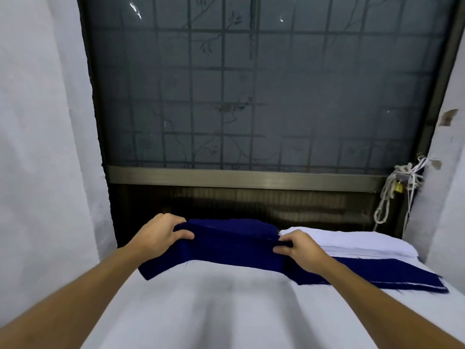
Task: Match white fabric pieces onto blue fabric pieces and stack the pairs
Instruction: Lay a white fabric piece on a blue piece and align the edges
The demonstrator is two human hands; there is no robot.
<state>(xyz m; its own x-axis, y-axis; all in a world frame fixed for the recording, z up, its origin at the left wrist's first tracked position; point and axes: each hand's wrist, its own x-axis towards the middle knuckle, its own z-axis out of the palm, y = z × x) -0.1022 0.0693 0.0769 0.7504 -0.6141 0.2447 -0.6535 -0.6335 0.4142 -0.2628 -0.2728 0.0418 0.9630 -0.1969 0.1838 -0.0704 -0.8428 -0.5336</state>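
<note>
Both hands work at the far edge of a table covered with a white cloth [226,311], and I take this blue fabric piece [231,248] as the landmark for all places. The left hand [161,235] grips the left end of the blue piece: its thumb lies on top of the cloth and the fingers curl around the upper corner, so the cloth is pinched between them. The right hand [297,245] grips the right end of the same piece, with the fingers bent over the upper edge and closed on it. The piece stretches between the two hands, and its lower left corner hangs down onto the white cloth. Behind the held piece, touching it, more blue fabric [231,225] shows as a dark band. To the right of the held piece, just beside the right hand, lies a stack of white fabric pieces [352,243]. Below that stack, another blue piece [377,273] lies flat on the table and passes under the right forearm. Beyond the held piece stands a window with a metal grille [251,96].
</note>
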